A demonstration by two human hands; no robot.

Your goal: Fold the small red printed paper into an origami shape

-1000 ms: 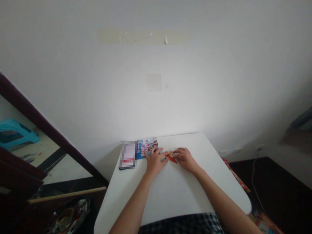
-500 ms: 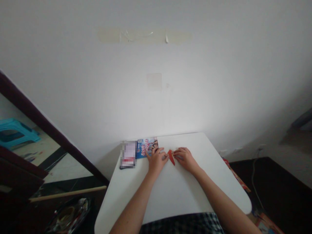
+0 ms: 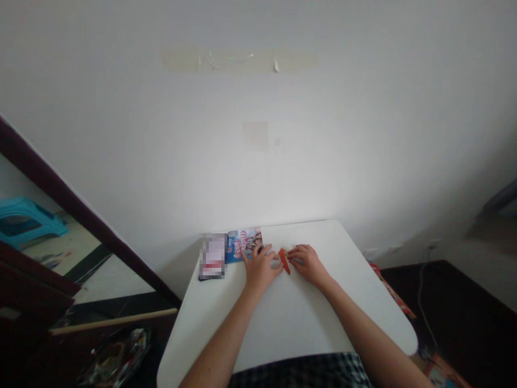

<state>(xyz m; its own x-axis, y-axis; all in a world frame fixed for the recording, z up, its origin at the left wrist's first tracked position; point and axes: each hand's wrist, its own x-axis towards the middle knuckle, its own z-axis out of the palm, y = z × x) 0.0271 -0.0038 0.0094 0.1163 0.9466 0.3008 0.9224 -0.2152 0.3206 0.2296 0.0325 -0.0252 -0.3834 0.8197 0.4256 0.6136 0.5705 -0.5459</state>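
A small folded red paper piece (image 3: 284, 260) lies on the white table (image 3: 291, 318) between my hands. My left hand (image 3: 260, 267) rests flat with its fingers spread, the fingertips against the paper's left side. My right hand (image 3: 307, 262) has its fingers curled and pinched on the paper's right edge. The paper stands as a narrow pointed shape with its tip toward me.
A blue printed leaflet (image 3: 242, 242) and a dark phone (image 3: 212, 257) lie at the table's far left corner, just beyond my left hand. A white wall rises right behind the table. Clutter sits on the dark floor at both sides.
The red paper has gone from a wider flat shape to a narrow pointed one. Both hands have stayed in almost the same place on it.
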